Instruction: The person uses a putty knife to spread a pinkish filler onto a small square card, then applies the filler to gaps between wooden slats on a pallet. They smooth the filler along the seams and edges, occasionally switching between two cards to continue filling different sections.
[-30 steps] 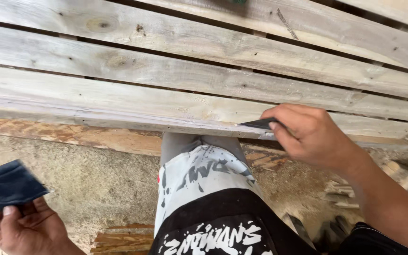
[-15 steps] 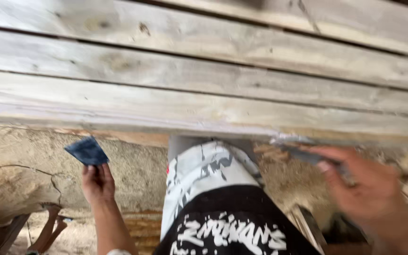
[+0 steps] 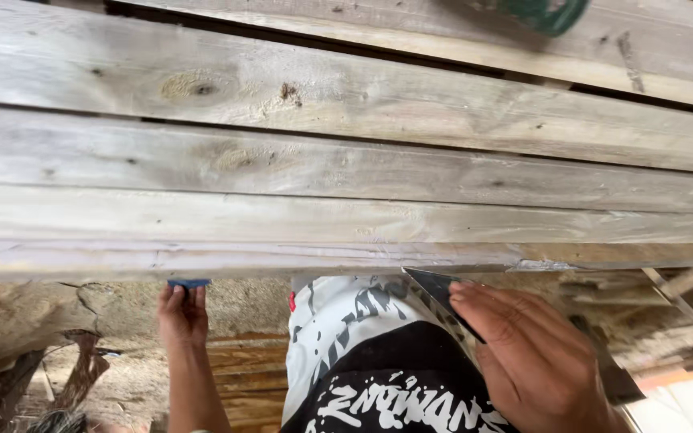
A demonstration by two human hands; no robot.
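The front plank [image 3: 346,258] of the wooden bench is the landmark here; its long axis runs from left to right across the whole view, and its near edge, which faces the person, carries a pale smear of filler. The right hand [image 3: 535,357] is just below this edge, to the right of the middle, and its fingers are closed around a dark flat scraper blade [image 3: 435,287]. The blade points up and to the left, and its tip touches the underside of the near edge, so the edge lies directly above and slightly ahead of the fingertips. The left hand [image 3: 182,314] is also below the same edge, but well apart to the left; its fingers are pinched shut on a small blue piece [image 3: 188,283], perhaps sanding paper or a pad, which is pressed against the bottom of the plank. Both hands are therefore at the same edge, each on its own side. Between them, under the plank, the person's leg in printed white and black shorts [image 3: 362,361] is visible. Behind the front plank, further grey planks [image 3: 322,96] lie parallel to it, and a green round object [image 3: 543,12] is at the far top edge, blurred.
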